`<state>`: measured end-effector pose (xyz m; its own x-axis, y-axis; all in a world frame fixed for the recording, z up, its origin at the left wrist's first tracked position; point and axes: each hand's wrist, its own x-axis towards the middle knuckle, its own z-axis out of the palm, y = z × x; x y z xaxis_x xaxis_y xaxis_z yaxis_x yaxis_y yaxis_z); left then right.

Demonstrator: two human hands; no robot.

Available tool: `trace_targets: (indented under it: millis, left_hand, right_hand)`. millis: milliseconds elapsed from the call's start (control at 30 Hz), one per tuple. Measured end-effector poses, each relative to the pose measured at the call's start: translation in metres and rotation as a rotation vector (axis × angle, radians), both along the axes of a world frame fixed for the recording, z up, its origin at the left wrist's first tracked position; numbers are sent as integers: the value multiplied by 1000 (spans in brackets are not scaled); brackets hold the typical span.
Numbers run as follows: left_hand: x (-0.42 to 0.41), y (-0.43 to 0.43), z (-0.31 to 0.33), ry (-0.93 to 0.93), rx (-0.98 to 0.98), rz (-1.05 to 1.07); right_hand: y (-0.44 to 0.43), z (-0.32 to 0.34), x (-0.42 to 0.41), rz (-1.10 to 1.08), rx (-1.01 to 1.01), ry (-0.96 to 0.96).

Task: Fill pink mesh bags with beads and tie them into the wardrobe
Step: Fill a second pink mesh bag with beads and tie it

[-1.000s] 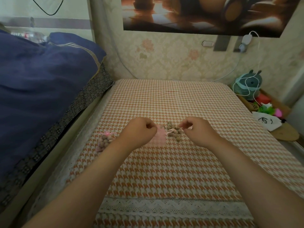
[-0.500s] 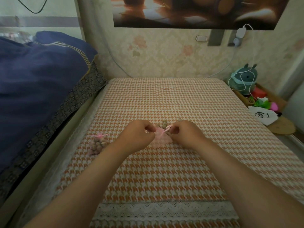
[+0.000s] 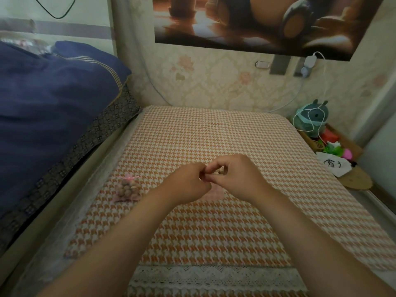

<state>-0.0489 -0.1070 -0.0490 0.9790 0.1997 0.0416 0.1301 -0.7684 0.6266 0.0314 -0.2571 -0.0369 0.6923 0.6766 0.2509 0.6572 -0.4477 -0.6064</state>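
Pink mesh bag (image 3: 214, 195), hands (image 3: 188, 183) (image 3: 237, 176) pinching its top

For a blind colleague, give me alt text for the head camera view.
The left hand and right hand pinch the top of a pink mesh bag on an orange houndstooth tablecloth. A filled, tied bag of beads lies to their left.

We can read no text, label, brand or number anywhere. The only mark we see is a black line drawing, not lettering, on the white cloth bag (image 3: 333, 166) at the far right.
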Motion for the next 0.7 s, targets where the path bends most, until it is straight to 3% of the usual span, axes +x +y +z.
trace_targets:
  millis: [433,700]
  left_hand:
    - [4,4,-2,45,-43,-18]
    - [20,7,1,-110,-138,-2]
  right_hand:
    - [-1,-1,10,41,-260,-117]
    - [-22,-5,23,-91,-263,-33]
